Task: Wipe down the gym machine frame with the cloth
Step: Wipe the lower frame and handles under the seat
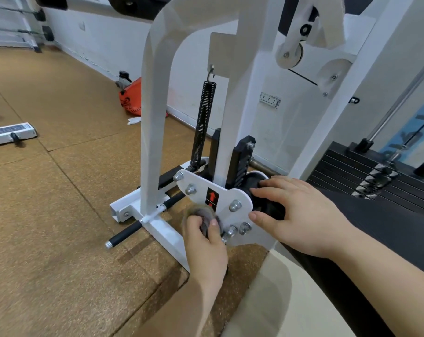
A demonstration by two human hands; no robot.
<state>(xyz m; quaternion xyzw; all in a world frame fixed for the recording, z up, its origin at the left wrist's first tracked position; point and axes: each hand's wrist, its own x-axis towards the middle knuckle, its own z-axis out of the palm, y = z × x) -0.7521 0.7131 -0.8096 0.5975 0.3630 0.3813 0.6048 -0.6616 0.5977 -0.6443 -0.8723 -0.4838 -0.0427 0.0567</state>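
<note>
The white gym machine frame (155, 113) rises in the middle, with a white bolted plate (198, 186) low down that carries a red arrow sticker. My left hand (203, 246) grips a bunched grey cloth (201, 215) and presses it against the plate's lower left edge. The cloth looks blurred. My right hand (296, 215) rests on the black round hub (257, 183) to the right of the plate, fingers spread over it and thumb on the plate's rim.
A black coil spring (203, 125) hangs beside the upright. Black foot pegs (123, 234) stick out from the white base. A weight stack (366, 178) stands at right. An orange bag (132, 98) lies by the wall, and a white bar (9, 133) lies on the cork floor at left.
</note>
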